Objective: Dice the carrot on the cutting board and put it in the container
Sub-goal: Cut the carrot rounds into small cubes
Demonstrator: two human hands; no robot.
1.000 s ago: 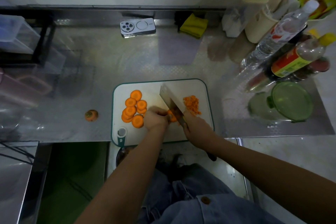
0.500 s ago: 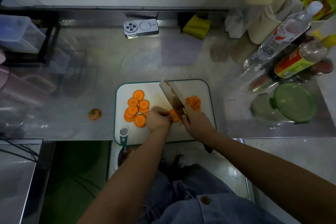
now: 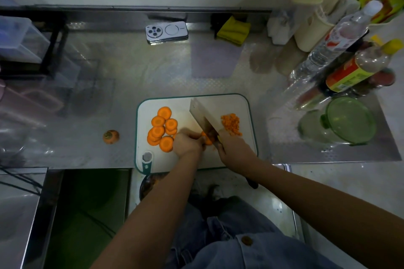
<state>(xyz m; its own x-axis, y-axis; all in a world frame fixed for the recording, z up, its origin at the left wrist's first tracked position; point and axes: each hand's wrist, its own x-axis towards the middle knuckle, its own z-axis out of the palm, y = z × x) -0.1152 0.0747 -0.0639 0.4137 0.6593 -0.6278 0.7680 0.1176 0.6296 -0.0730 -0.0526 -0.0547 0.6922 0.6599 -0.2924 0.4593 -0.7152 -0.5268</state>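
Carrot stub (image 3: 111,136) lies alone on the steel counter (image 3: 131,76), well left of the cutting board (image 3: 196,102). On the board's left part there is a heap of round carrot slices (image 3: 161,129), overlapping, not yet diced. The left hand (image 3: 188,144) is just right of them, fingers curled down, pinning a small carrot piece (image 3: 206,138) to the board. The cleaver (image 3: 204,113) stands on edge across mid-board, blade at that piece, tip toward the far edge. Right of the blade sits a small pile of diced carrot (image 3: 231,124). The right hand (image 3: 235,148) is wrapped round the cleaver handle, close to the blade's heel. A green round container (image 3: 347,120) is far right on the counter, well apart from the board; I can't tell whether its lid is on.

Judged mid-dicing, most slices left.

Risks:
- The left fingertips are right beside the edge and the piece is small, so a slip or roll could bring the blade onto a finger.
- Dice near the board's right rim could scatter onto the counter when chopped or scraped.
- The long carry to the container invites spills.
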